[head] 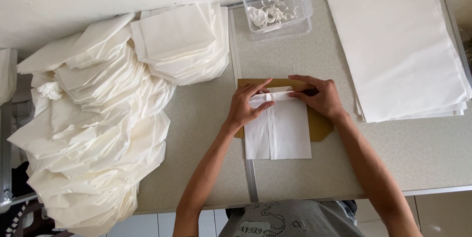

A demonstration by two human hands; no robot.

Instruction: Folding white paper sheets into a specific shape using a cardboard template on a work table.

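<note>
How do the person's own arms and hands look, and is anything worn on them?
Both forearms are bare: no sleeves, gloves or watch show. The left hand and right hand appear to carry no rings. The fingernails are short and unpainted.

Brown board [322, 125] mostly hidden under folded white paper [285, 134] & hands. Sheet stack [398, 40] cut off top/right. Clear tub [279, 8] contents too small to ID.

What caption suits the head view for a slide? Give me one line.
Both hands, left hand and right hand, press the top fold of a white paper bag over a brown board.
</note>
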